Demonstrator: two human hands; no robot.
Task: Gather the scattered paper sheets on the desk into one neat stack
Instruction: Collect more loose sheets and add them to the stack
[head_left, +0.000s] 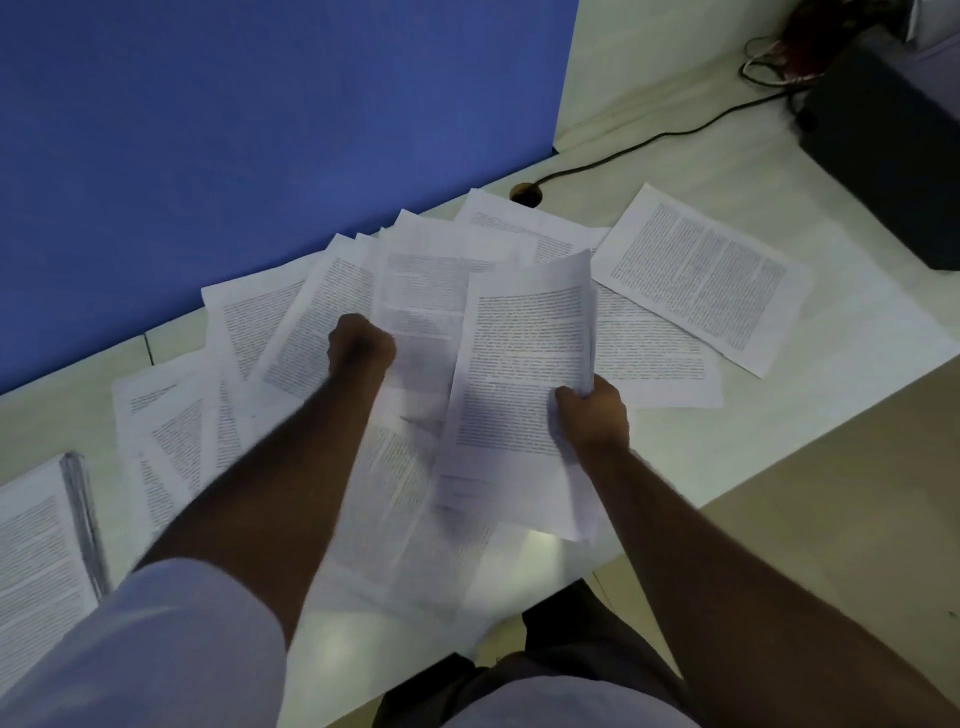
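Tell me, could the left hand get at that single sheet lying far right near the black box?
Probably not easily. The left hand is busy on a sheet at centre, and the right hand, holding a bundle of sheets, sits between it and the far-right sheet.

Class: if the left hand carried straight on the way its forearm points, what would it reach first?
Probably more of the scattered sheets fanned beyond the left hand, then the blue partition; depth is unclear.

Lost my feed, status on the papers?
Right hand grips held sheets. Left hand fisted on scattered sheets. Nothing blocking.
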